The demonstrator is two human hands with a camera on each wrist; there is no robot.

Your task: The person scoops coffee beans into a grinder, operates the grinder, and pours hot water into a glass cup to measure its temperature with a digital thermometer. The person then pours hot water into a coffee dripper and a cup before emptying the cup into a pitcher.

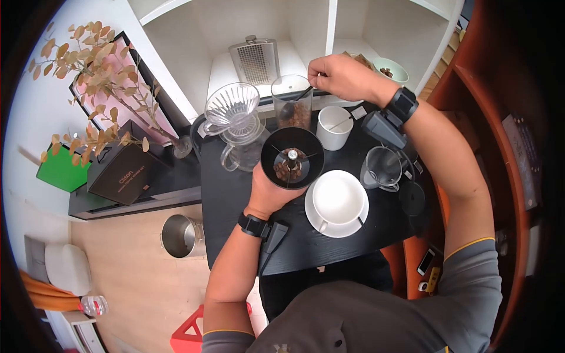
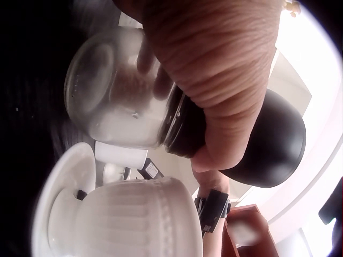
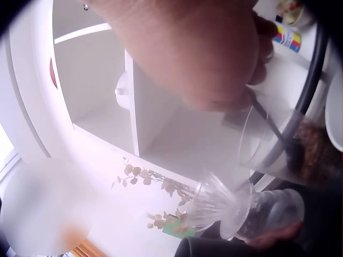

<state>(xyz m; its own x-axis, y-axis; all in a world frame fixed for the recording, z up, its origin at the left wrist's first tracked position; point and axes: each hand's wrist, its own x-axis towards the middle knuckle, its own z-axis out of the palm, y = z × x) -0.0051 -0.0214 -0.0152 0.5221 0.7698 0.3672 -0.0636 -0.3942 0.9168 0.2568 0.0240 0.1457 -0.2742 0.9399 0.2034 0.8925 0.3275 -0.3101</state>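
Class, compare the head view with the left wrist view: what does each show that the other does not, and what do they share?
Only the head view shows the coffee beans inside the grinder, the dark spoon in the clear jar, and the metal bucket.

Only the left wrist view shows the grinder's glass base and the ridged outer side of the white cup.

Both show the left hand gripping the grinder, and the white cup on its saucer.

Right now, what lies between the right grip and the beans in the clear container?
A black spoon, seen in the head view: the right grip holds one end; the other is inside the container, by the beans.
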